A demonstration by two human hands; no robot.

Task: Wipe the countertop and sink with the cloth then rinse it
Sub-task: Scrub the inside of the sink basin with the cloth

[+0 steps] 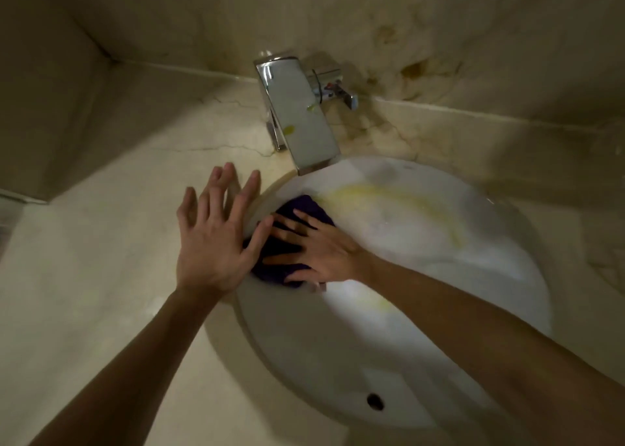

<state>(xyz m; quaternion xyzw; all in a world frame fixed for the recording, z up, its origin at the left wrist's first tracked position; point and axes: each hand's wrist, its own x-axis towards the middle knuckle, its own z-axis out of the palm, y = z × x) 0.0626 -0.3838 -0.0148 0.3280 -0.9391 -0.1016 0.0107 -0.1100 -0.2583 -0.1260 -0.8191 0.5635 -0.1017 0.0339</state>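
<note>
Head view: crumpled dark-purple cloth [291, 242]

Basin [422, 310] right and near side open, faucet [297, 114] overhanging the far rim, left hand [213, 242] spread over the left rim, cloth [287, 242] under right hand [321, 253], counter [84, 276] left bare.

Single head view, looking steeply down, close over the sink [439, 361] and countertop [101, 259]
</note>
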